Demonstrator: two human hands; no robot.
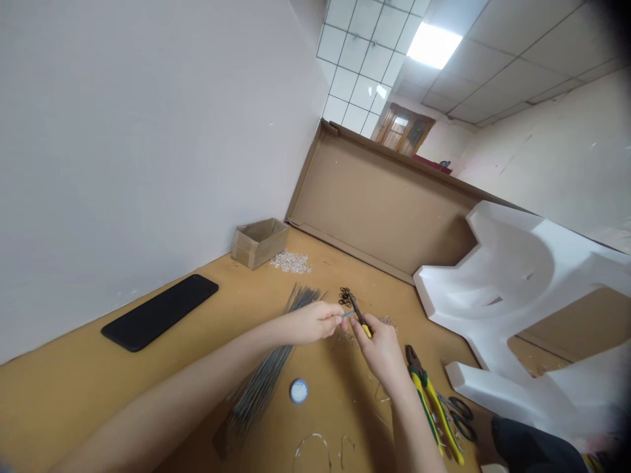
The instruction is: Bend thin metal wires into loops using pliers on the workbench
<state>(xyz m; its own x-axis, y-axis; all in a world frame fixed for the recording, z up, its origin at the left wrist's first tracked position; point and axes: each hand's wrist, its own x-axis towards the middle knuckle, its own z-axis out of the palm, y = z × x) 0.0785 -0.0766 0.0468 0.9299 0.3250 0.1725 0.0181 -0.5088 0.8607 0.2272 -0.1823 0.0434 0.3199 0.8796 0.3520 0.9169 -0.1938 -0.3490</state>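
My left hand (318, 322) pinches a thin bluish-grey wire (348, 314) near the middle of the table. In my right hand (382, 346) is a pair of pliers (359, 311) with slim dark jaws and a yellow handle, its tip close to that wire. Whether the jaws grip the wire is too small to tell. Just beyond the jaws lies a small cluster of black rings (346, 297). A bundle of thin grey wires (269, 374) stretches under and beside my left forearm. Small clear bits are scattered around my right hand, partly hidden by it.
Larger yellow-green pliers (428, 394) and scissors (461, 415) lie right of my forearm. A small cardboard box (256, 246) stands by a pile of shiny bits (294, 263). A black slab (162, 312), a round blue-white container (298, 391), curved wire pieces (313, 439) and white foam (507, 263) surround the workspace.
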